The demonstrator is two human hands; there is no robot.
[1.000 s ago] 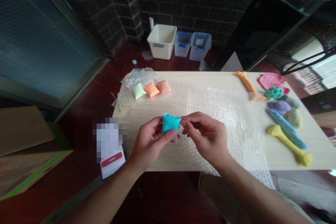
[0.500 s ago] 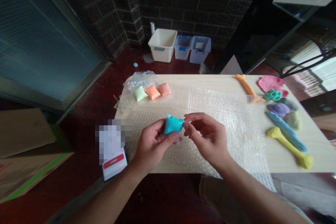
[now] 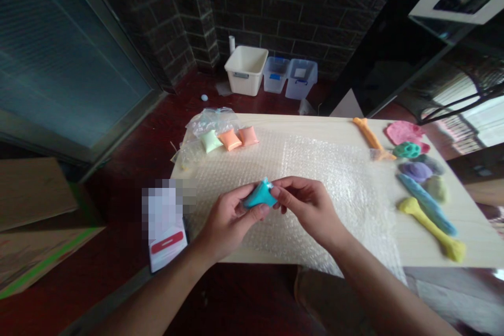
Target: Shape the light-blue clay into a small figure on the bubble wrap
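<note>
A small turquoise clay packet [image 3: 259, 196] is held above the bubble wrap [image 3: 315, 178] near the table's front edge. My left hand [image 3: 228, 220] grips it from below and the left, fingers curled round it. My right hand [image 3: 307, 205] pinches the packet's upper right corner between thumb and fingertips. Three sealed packets lie at the far left of the wooden table [image 3: 472, 244]: green [image 3: 210, 141], orange [image 3: 229, 139] and pink [image 3: 248, 136].
Clear plastic bags [image 3: 208, 119] lie behind the packets. Shaped clay pieces line the right side: an orange strip [image 3: 368, 134], a pink slab [image 3: 403, 130], a blue roll [image 3: 427, 197], a yellow roll [image 3: 431, 226]. Storage bins [image 3: 246, 68] stand on the floor by the brick wall. Cardboard [image 3: 35, 220] lies at left.
The packet has tilted, its right corner twisted upward under my right fingers. Both hands have sunk slightly toward the table's front edge.
</note>
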